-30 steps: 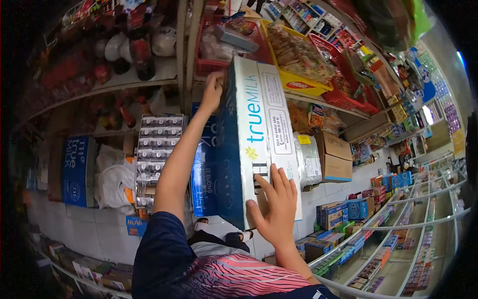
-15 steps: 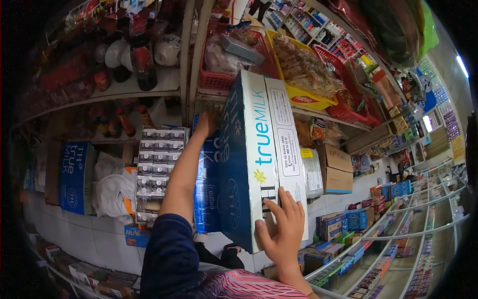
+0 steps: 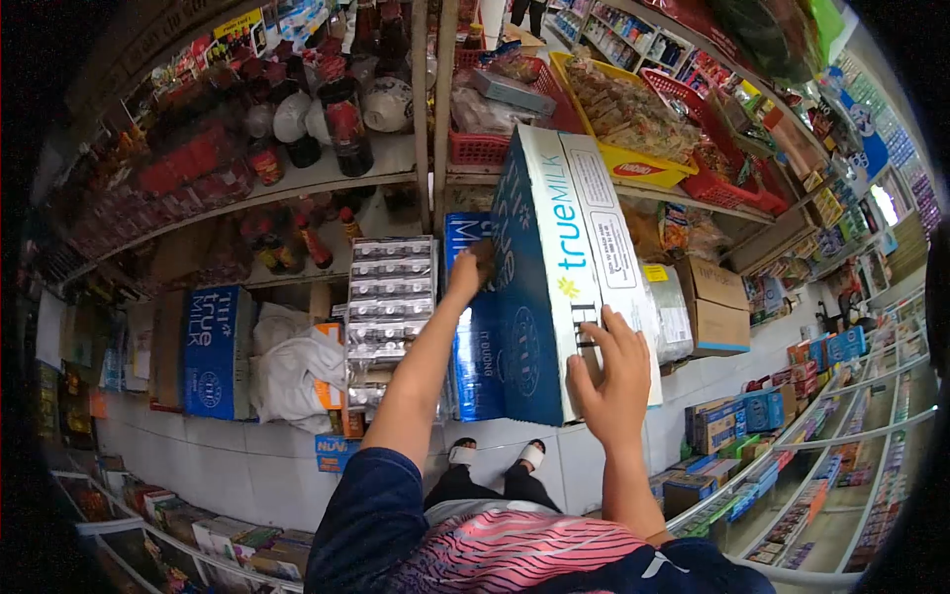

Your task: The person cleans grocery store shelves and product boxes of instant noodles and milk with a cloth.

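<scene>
A large TH true MILK carton point(image 3: 591, 255), white on top with a dark blue side, stands in front of the shelf. My right hand point(image 3: 616, 374) grips its near end, thumb apart and fingers spread over the white face. At the carton's blue left side is my left hand point(image 3: 469, 275), its fingers bent and partly hidden against it. Beneath and left of the carton, a brighter blue milk box point(image 3: 473, 346) shows. Beside that lies a plastic-wrapped pack of small drink cartons point(image 3: 388, 297).
Another blue TH true MILK box point(image 3: 213, 351) and a white bag point(image 3: 300, 371) sit at the left. A brown cardboard box point(image 3: 717, 307) is at the right. Red baskets point(image 3: 478, 148) and a yellow tray point(image 3: 648, 170) fill the shelf above. A glass display case point(image 3: 821, 475) stands right.
The large carton sits lower and farther from me, and both hands have moved with it. My view has shifted left and back, and my feet now show on the floor.
</scene>
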Available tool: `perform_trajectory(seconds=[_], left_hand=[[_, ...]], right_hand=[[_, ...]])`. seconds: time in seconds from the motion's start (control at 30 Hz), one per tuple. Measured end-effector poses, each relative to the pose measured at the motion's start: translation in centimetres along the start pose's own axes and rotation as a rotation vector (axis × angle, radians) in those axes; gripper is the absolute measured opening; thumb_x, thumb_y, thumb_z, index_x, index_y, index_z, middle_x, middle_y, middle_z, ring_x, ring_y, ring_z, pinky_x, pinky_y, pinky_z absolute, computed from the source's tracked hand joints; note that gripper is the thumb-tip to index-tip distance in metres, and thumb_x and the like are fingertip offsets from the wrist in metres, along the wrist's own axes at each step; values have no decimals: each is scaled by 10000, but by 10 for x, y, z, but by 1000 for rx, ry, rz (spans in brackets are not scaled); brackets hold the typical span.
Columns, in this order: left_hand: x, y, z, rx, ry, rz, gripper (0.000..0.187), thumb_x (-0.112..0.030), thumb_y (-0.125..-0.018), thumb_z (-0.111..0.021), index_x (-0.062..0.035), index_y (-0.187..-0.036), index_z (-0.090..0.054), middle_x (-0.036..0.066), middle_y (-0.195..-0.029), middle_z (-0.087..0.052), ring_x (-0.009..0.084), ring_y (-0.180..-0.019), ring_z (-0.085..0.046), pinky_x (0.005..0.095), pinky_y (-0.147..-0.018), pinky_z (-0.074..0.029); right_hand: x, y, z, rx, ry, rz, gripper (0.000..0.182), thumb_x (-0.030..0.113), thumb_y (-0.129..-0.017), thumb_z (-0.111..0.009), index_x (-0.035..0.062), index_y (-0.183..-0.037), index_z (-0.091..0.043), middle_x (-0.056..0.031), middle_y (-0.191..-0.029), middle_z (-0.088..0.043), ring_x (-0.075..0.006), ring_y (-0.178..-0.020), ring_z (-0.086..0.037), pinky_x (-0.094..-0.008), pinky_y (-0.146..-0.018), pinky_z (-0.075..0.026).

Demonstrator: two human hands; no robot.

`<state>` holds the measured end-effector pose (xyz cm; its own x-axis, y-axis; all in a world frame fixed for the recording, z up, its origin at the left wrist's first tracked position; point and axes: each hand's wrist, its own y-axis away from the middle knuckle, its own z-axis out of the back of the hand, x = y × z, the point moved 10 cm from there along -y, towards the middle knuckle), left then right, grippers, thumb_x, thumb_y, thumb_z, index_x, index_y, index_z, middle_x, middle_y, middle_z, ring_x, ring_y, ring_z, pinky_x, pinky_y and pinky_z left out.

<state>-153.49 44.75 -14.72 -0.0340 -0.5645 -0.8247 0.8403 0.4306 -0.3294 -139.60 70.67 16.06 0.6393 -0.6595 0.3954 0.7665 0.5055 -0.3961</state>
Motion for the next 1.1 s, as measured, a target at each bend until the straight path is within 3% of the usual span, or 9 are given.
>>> perform_trajectory(seconds=[0.33, 0.43, 0.47, 0.53, 0.6, 0.7, 0.87, 1.0, 1.1], left_hand=[[-87, 164, 14, -42, 287, 125, 475, -49, -716, -539, -39, -1186, -475, 170, -1241, -446, 326, -1162, -383, 403, -978, -273], [-139, 204, 23, 25, -108, -11, 437, -106, -811, -472, -50, -1241, -419, 97, -1298, -411, 251, -1221, -338, 378, -1010, -233], [-126, 219, 11, 92, 327, 234, 445, -77, -778, -500, -40, -1218, -439, 107, -1296, -409, 247, -1222, -340, 374, -1017, -225], [-104, 266, -11, -247, 1444, 798, 464, -19, -714, -555, -20, -1172, -480, 126, -1291, -406, 239, -1222, -345, 367, -1032, -210], [-150, 266, 20, -27, 162, 138, 369, -92, -751, -543, -38, -1115, -520, 145, -1230, -465, 243, -1185, -399, 358, -997, -292], [-160, 283, 24, 48, -238, 302, 298, -120, -755, -532, -50, -1044, -556, 178, -1122, -530, 293, -1062, -500, 369, -874, -411], [-163, 295, 50, -5, -300, 426, 207, -84, -753, -544, -20, -941, -603, 176, -928, -610, 312, -830, -592, 351, -716, -464], [-233, 301, 117, -402, 91, 603, 253, 12, -731, -588, 44, -982, -584, 78, -903, -614, 135, -808, -571, 245, -747, -445], [-331, 276, 136, -513, 140, 345, 288, 4, -711, -586, 42, -995, -563, 81, -994, -515, 152, -907, -522, 260, -813, -415]], right_hand=[[9, 7, 6, -27, -62, 129, 319, 212, -722, -589, 58, -1001, -572, -175, -1160, -481, -333, -1108, -422, -467, -965, -276], [19, 10, 14, -23, -121, 265, 302, 169, -696, -613, 48, -970, -574, -154, -1133, -498, -331, -1060, -445, -405, -904, -346], [21, 12, 12, 7, -138, 290, 300, 177, -699, -614, 54, -970, -575, -149, -1131, -492, -333, -1072, -433, -401, -903, -348], [23, 16, 11, 49, -227, 372, 297, 197, -706, -609, 62, -969, -577, -145, -1142, -486, -330, -1075, -433, -418, -910, -338], [26, 21, 15, 122, -285, 465, 291, 227, -714, -604, 80, -964, -582, -104, -1165, -489, -290, -1102, -433, -487, -950, -292], [12, 24, 28, 147, -513, 534, 251, 199, -717, -606, 82, -939, -593, -84, -1115, -536, -276, -1077, -467, -502, -960, -281], [-10, 50, 42, 493, -1195, 685, 204, 117, -713, -617, 45, -904, -604, -107, -999, -595, -265, -976, -538, -428, -905, -376], [-36, 50, 68, 373, -1163, 720, 232, 118, -715, -614, 28, -929, -602, -131, -1025, -571, -286, -964, -535, -387, -863, -404], [-39, 54, 68, 389, -1146, 755, 419, 180, -707, -640, 67, -1092, -520, -170, -1186, -445, -345, -1087, -432, -428, -919, -344]])
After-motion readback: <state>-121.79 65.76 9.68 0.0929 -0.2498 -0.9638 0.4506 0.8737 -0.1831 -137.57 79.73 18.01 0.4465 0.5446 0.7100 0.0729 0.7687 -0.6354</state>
